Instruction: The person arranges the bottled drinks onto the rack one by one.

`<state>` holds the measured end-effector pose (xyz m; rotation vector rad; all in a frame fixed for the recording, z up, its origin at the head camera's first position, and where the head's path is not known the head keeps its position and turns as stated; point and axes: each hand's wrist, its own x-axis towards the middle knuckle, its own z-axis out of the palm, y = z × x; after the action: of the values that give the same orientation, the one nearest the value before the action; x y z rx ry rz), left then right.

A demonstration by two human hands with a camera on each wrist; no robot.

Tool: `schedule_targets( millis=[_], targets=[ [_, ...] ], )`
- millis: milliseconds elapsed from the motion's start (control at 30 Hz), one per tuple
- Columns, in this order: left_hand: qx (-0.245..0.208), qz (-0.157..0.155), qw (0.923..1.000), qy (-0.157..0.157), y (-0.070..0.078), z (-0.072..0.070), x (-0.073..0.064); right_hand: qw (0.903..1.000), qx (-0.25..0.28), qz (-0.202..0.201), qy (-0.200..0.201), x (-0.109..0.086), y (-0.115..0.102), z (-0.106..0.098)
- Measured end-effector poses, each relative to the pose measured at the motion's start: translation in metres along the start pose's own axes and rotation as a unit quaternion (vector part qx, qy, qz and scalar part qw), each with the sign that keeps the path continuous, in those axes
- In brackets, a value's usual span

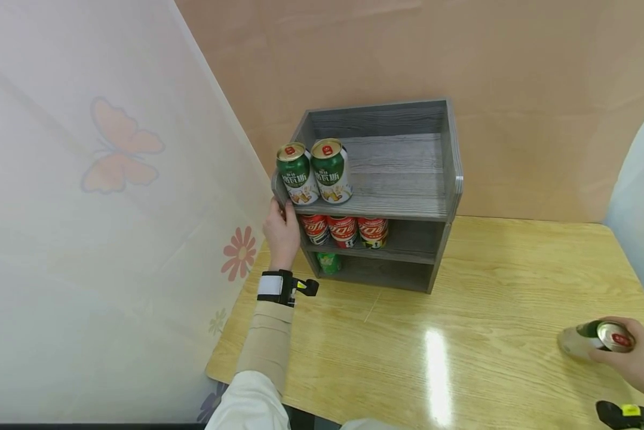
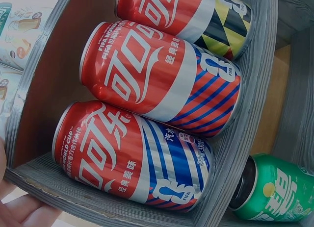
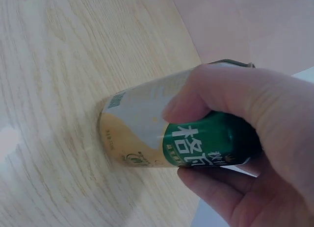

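At the far right of the table, my right hand (image 1: 636, 352) grips a green-and-white drink can (image 3: 142, 124), thumb on one side and fingers on the other. That can's base is close to the wood; whether it touches cannot be told. My left hand (image 1: 282, 234) holds the left side panel of a grey wooden shelf (image 1: 402, 206), with thumb and fingers at its edge. Two similar green-and-white cans, one at the left (image 1: 297, 175) and one beside it (image 1: 331, 172), stand upright on the top tier. Three red cola cans (image 2: 162, 80) stand in the middle tier.
A green soda can (image 2: 274, 188) stands at the left of the bottom tier. The shelf is on a light wooden table (image 1: 515, 286), near a brown backdrop (image 1: 515, 107). A pale printed curtain (image 1: 139, 251) hangs along the left.
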<state>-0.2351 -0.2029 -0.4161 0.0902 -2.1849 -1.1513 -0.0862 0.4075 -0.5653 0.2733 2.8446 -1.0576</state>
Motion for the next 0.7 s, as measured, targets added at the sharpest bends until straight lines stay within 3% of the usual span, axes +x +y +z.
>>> schedule_targets(
  millis=[367,533,700],
  targets=[
    [-0.013,0.001,0.9999,-0.002,-0.001,0.000,0.000,0.9987,0.040,-0.001,0.032,0.010,0.002,0.009],
    [-0.010,0.003,0.9999,0.000,-0.001,0.000,0.000,0.9974,0.047,0.012,0.053,0.011,-0.011,0.008],
    [-0.003,0.004,1.0000,-0.001,0.000,0.000,0.000,0.9973,0.023,0.032,0.061,0.006,-0.040,-0.002]
  ],
)
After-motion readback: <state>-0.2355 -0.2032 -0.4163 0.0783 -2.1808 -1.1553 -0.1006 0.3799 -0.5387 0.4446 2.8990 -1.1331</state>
